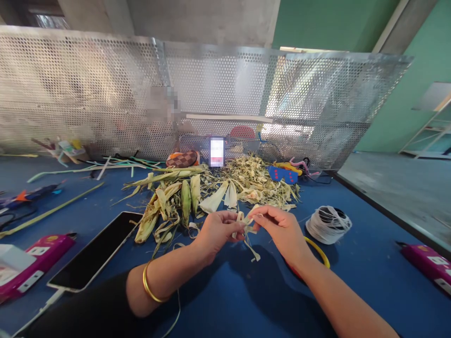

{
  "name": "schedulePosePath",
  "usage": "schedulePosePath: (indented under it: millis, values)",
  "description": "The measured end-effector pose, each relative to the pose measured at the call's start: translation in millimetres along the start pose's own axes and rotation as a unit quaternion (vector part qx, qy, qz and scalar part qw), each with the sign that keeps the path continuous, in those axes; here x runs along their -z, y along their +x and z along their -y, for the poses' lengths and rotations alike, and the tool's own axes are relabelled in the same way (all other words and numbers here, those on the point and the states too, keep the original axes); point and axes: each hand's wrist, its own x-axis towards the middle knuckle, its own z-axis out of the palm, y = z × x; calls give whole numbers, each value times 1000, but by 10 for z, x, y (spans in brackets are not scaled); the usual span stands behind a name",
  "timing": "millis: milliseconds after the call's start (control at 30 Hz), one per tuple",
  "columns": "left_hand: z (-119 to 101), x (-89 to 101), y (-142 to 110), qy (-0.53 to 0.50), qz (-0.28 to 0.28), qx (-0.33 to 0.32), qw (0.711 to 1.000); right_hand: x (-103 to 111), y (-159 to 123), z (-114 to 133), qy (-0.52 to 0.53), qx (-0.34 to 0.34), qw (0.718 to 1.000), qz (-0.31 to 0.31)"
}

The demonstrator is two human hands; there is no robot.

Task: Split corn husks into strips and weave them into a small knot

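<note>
Between my two hands, raised over the blue table, is a pale corn husk strip (pixel 247 219), looped and twisted, with one thin tail hanging below. My left hand (pixel 222 231) pinches it from the left, thumb against the fingers. From the right, my right hand (pixel 279 228) pinches another part of it between thumb and fingertips. Just beyond the hands lie wide pale husk pieces (pixel 214 198) and a heap of dried husks (pixel 165 206). A second heap of shredded husk (pixel 255 176) spreads behind. Exactly how the strip is looped is partly hidden by my fingers.
A spool of white string (pixel 329 226) stands right of my hands, near a yellow-handled tool (pixel 319 251). On the left are a tablet (pixel 97 251) on a cable and a magenta power strip (pixel 42 263); another power strip (pixel 428 263) is far right. A perforated metal screen (pixel 218 80) borders the back.
</note>
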Motion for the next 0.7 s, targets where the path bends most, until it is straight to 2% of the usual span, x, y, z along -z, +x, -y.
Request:
schedulePosePath:
  millis: [100, 233, 433, 700]
  values:
    - [6, -13, -19, 8, 1, -13, 1000, -48, -2, -18, 39, -37, 998, 19]
    - [16, -28, -25, 9, -15, -34, 999, -76, -6, -48, 63, -87, 994, 11]
    - [25, -35, -6, 36, -25, -50, 998, -65, -1, -82, 34, -91, 995, 22]
    - [134, 11, 38, 157, -27, -128, 979, -76, 7, -148, 33, -109, 993, 17]
